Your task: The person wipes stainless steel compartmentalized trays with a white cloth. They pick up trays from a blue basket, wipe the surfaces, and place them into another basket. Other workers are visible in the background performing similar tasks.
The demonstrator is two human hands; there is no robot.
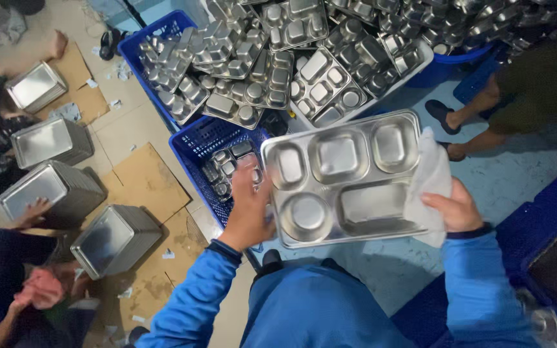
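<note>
Steel tray (346, 180), five compartments, held flat-side up in front of the person's chest, tilted a little, above the floor and the edge of a blue crate (191, 145).

Left hand (249, 209) grips the tray's left rim, fingers curled over the edge, thumb side toward the crate. Right hand (452, 207) closed on a white cloth (430, 177), which is pressed against the tray's right rim and folds over it. Both sleeves blue.

That crate holds a few smaller trays stacked inside. Behind it a second blue crate (138, 45) and a white tub (420, 64), both heaped with the same compartment trays (272, 77), lying at all angles.

To the left, on flattened cardboard (146, 180), four stacks of trays (114, 237) turned face down. Another person's hand (33, 211) rests on one stack; a second person crouches lower left, hands (40, 290) together.

Upper right, someone's legs in dark sandals (443, 115), standing on the pale floor (510, 180).
</note>
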